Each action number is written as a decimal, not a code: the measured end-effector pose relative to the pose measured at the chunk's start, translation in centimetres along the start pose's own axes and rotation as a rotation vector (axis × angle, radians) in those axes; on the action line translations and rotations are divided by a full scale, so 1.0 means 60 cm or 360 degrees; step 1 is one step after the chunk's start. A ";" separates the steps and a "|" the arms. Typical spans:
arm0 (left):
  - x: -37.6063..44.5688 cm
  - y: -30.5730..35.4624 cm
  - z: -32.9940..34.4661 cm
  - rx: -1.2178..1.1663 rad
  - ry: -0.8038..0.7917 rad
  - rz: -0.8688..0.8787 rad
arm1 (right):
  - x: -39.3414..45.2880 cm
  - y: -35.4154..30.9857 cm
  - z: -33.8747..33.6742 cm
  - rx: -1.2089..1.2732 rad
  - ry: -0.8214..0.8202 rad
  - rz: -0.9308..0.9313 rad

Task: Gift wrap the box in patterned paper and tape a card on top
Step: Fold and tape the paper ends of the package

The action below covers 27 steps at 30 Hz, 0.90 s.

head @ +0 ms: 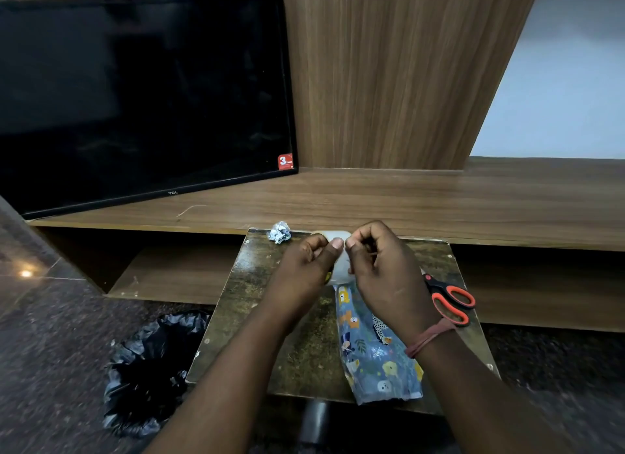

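Observation:
A box wrapped in blue animal-patterned paper [375,348] lies on the small worn table [304,352], below my hands. My left hand [309,267] grips a whitish roll of clear tape [340,264], thumb pressed on its top. My right hand [382,267] meets it from the right, fingertips pinching at the roll beside my left thumb. Most of the roll is hidden behind both hands. No card shows in view.
Orange-handled scissors [451,301] lie at the table's right edge, under my right wrist. A crumpled scrap of paper [280,232] sits at the far edge. A black plastic bag [152,369] lies on the floor left. A TV [142,98] leans on the wooden shelf [406,200].

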State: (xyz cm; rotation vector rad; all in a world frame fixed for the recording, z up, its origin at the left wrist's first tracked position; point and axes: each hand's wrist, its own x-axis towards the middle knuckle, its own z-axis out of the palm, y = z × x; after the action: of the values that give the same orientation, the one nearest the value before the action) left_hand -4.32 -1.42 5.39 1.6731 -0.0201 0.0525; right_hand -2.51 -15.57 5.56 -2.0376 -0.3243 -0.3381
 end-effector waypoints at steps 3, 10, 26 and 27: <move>0.005 -0.005 -0.006 0.0075 -0.0025 0.0011 | 0.002 0.000 0.002 -0.0006 0.0027 -0.0007; 0.009 -0.005 -0.013 -0.0136 -0.0199 0.0003 | 0.010 0.000 -0.013 0.0094 0.0002 0.0083; 0.018 -0.017 -0.044 0.0300 -0.0050 0.0094 | 0.026 -0.020 -0.042 0.1009 -0.0327 0.0784; 0.017 -0.015 -0.046 0.0366 -0.0029 0.0124 | 0.027 -0.020 -0.045 0.1011 -0.0328 0.0792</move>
State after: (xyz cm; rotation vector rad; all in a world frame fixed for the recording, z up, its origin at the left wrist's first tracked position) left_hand -3.30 1.46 4.80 1.9023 -0.0960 0.1016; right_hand -1.73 -17.26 8.32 -1.4542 -0.0270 0.2613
